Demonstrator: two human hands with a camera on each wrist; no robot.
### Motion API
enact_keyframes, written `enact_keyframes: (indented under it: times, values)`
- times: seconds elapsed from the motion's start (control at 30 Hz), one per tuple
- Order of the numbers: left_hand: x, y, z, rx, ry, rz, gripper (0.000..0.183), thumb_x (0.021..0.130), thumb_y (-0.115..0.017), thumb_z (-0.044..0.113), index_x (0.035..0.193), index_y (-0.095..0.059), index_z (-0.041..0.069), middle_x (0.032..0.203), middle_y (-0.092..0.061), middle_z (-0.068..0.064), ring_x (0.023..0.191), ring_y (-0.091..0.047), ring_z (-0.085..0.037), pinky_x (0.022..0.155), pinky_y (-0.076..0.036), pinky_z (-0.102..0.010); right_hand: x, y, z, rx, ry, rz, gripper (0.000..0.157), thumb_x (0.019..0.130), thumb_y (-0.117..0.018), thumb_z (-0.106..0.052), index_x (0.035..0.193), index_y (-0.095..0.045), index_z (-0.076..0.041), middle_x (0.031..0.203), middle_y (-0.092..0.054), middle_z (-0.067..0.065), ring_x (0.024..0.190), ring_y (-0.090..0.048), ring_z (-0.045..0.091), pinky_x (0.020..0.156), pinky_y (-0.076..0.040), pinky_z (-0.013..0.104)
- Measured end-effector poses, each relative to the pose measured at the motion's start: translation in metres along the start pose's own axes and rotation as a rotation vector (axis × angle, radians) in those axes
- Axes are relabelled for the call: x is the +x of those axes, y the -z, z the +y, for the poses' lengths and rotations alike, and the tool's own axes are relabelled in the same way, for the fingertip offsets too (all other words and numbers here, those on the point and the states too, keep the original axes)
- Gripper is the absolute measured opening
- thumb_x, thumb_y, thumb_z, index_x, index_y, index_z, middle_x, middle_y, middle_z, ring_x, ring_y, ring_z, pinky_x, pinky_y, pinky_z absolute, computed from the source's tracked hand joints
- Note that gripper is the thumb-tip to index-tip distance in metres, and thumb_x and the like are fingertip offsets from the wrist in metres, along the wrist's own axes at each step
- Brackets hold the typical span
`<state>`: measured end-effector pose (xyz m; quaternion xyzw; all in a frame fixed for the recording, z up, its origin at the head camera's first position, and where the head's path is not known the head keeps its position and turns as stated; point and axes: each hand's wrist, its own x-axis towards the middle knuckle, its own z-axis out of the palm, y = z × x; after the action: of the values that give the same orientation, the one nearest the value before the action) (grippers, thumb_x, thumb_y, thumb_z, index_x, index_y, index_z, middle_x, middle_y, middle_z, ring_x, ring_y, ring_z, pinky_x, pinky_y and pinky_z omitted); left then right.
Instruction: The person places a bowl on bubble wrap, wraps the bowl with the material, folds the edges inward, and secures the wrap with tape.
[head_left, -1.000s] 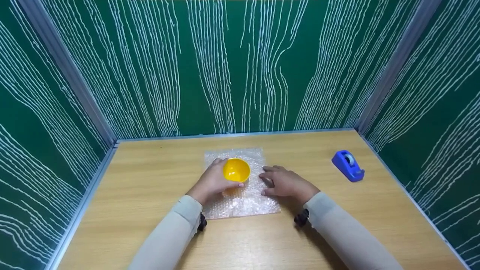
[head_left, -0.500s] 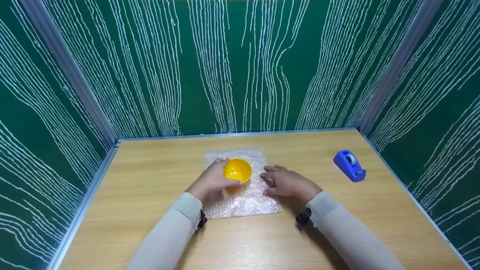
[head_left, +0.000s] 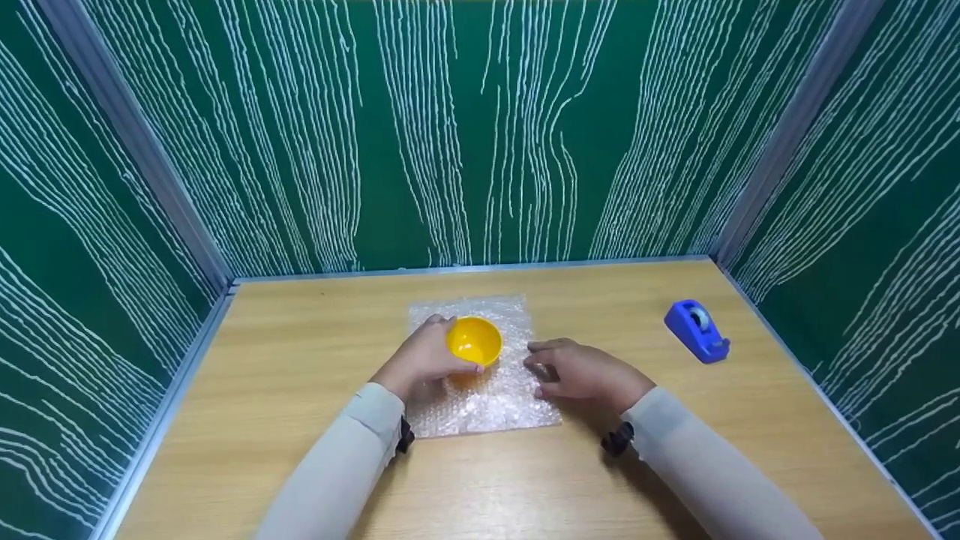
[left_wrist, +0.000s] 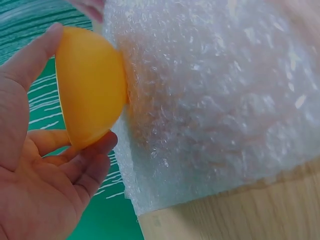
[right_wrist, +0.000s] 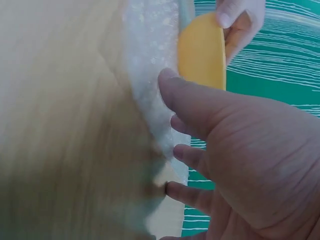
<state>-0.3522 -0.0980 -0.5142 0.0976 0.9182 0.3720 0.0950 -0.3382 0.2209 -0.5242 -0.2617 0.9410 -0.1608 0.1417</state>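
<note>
A yellow bowl stands upright on a sheet of bubble wrap near the middle of the table. My left hand grips the bowl by its left side, thumb and fingers around the rim. In the left wrist view the bowl has its base against the bubble wrap. At the sheet's right edge is my right hand, fingers loosely bent and nothing held. The right wrist view shows that hand with its fingers spread beside the wrap; whether the fingertips touch it I cannot tell.
A blue tape dispenser sits at the right of the wooden table. Green walls with white wavy lines enclose the back and both sides. A black strap piece is on the right wrist.
My right hand has drawn slightly to the right and toward me, off its former place on the wrap's edge. The left hand and the bowl stay nearly where they were.
</note>
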Motion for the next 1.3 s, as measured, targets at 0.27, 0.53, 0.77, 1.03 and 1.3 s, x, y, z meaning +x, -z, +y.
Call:
enact_keyframes:
  times: [0.27,0.53,0.77,1.03,1.3]
  values:
    - [0.000,0.005,0.004,-0.051,-0.028,0.002,0.099,0.071,-0.109,0.035,0.152,-0.061,0.004,0.134,-0.067,-0.011,0.115,-0.067,-0.030,0.116,-0.059,-0.052,0.006,-0.003,0.000,-0.031,0.009,0.012,0.056,0.100,-0.088,-0.037,0.154,-0.072,-0.031,0.175,-0.056,0.001,0.160,-0.054,0.036,0.132,-0.044,0.063]
    - [-0.001,0.002,0.008,-0.042,-0.017,0.036,0.106,0.073,-0.108,0.038,0.162,-0.058,0.006,0.139,-0.065,-0.008,0.120,-0.066,-0.030,0.115,-0.059,-0.053,0.007,-0.004,-0.003,-0.042,-0.003,0.005,0.058,0.100,-0.088,-0.041,0.155,-0.070,-0.036,0.176,-0.054,-0.004,0.163,-0.051,0.035,0.133,-0.042,0.065]
    - [0.000,0.002,0.004,-0.074,-0.002,0.017,0.100,0.073,-0.109,0.040,0.155,-0.062,0.005,0.135,-0.066,-0.009,0.115,-0.067,-0.030,0.113,-0.061,-0.051,0.007,-0.004,-0.007,-0.067,-0.012,0.007,0.057,0.101,-0.087,-0.041,0.155,-0.070,-0.033,0.176,-0.054,0.000,0.163,-0.050,0.037,0.132,-0.038,0.073]
    - [0.000,0.003,-0.001,-0.052,-0.025,0.016,0.104,0.076,-0.107,0.042,0.159,-0.059,0.003,0.134,-0.067,-0.009,0.116,-0.068,-0.029,0.114,-0.060,-0.051,0.004,-0.005,-0.012,-0.089,0.009,0.019,0.057,0.100,-0.088,-0.038,0.154,-0.072,-0.026,0.172,-0.058,0.009,0.158,-0.054,0.043,0.128,-0.041,0.076]
    - [-0.001,0.004,0.000,-0.059,-0.017,-0.004,0.097,0.077,-0.107,0.039,0.158,-0.062,0.008,0.134,-0.066,-0.007,0.118,-0.066,-0.029,0.117,-0.058,-0.052,0.004,-0.004,-0.013,-0.100,0.019,0.026,0.056,0.100,-0.087,-0.037,0.153,-0.072,-0.026,0.170,-0.059,0.010,0.155,-0.057,0.043,0.126,-0.046,0.072]
